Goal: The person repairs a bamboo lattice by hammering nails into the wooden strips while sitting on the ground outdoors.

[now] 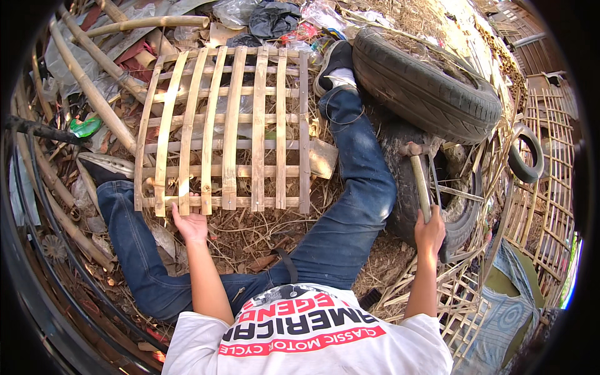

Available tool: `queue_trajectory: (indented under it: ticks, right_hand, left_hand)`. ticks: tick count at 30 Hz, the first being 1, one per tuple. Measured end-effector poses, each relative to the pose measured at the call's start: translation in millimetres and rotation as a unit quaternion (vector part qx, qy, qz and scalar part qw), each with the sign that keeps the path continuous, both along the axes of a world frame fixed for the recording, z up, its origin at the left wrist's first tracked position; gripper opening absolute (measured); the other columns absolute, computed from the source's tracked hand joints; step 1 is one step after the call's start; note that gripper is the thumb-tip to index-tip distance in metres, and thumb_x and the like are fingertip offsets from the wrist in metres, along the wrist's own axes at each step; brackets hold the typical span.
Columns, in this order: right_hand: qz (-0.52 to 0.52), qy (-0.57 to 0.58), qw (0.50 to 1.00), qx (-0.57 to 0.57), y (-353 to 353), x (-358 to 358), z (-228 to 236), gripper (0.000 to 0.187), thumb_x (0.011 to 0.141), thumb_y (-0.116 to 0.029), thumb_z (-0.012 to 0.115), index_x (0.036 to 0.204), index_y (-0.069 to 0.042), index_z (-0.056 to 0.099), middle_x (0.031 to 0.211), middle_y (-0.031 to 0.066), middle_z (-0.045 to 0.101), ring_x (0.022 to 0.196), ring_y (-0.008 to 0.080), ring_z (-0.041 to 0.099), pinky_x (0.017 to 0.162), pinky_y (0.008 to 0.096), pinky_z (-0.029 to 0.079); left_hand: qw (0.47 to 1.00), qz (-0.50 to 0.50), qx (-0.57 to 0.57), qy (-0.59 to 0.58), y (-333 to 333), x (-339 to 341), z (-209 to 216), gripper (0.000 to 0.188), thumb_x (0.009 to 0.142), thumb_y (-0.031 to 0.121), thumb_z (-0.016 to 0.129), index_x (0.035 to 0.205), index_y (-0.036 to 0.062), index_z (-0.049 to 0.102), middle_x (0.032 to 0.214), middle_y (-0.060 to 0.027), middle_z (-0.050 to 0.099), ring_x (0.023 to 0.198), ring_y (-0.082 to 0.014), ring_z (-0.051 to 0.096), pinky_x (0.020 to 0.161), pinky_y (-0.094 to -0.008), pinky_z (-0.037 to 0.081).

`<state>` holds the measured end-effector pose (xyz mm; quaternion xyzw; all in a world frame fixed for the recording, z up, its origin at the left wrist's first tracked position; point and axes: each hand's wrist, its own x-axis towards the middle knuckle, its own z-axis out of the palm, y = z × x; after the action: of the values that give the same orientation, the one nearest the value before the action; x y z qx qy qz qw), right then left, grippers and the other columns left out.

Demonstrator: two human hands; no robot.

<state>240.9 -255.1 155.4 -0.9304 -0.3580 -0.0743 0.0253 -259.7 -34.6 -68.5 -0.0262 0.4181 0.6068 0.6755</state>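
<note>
A lattice panel of flat bamboo slats (229, 134) lies between my spread legs, its crossed strips fixed with small nails. My left hand (191, 226) is at its near edge, palm up, thumb in front of the slats and fingers partly hidden behind them. On the right, my right hand (430, 234) is wrapped round the wooden handle of a hammer (420, 181). The hammer's head points away from me, above a worn tyre (400, 169) lying on the ground. Beside the hammer is a thin, curved metal piece (435, 178) whose kind I cannot make out.
Another tyre (431, 87) leans on top of the first, by my right foot. Bamboo poles (94, 84) and a dark pipe (40, 129) lie at the left. Plastic bags (274, 20) litter the far side. More bamboo lattice (540, 162) and a patterned cloth (509, 312) are at the right.
</note>
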Motion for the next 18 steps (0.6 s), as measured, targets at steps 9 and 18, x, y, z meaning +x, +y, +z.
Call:
queue_trajectory:
  ticks: [9,18]
  right_hand:
    - [0.052,-0.012,0.998,0.018,-6,26,-12,0.029,0.091,-0.022,0.066,0.108,0.0,0.057,0.099,0.0228,0.061,0.092,0.0443,0.061,0.077,0.05,0.049]
    - [0.072,0.007,0.997,0.04,-28,5,-38,0.03,0.092,-0.02,0.063,0.107,0.004,0.053,0.097,0.0251,0.057,0.092,0.046,0.057,0.076,0.0505,0.045]
  left_hand:
    - [0.994,0.051,0.0,0.095,10,10,13,0.051,0.099,0.048,0.048,0.117,0.0008,0.06,0.107,-0.0159,0.067,0.096,-0.0269,0.065,0.088,-0.0402,0.054]
    - [0.962,0.042,0.099,0.252,15,22,76,0.03,0.096,0.012,0.057,0.12,-0.0058,0.053,0.102,-0.0179,0.067,0.093,-0.0273,0.07,0.076,-0.0385,0.059]
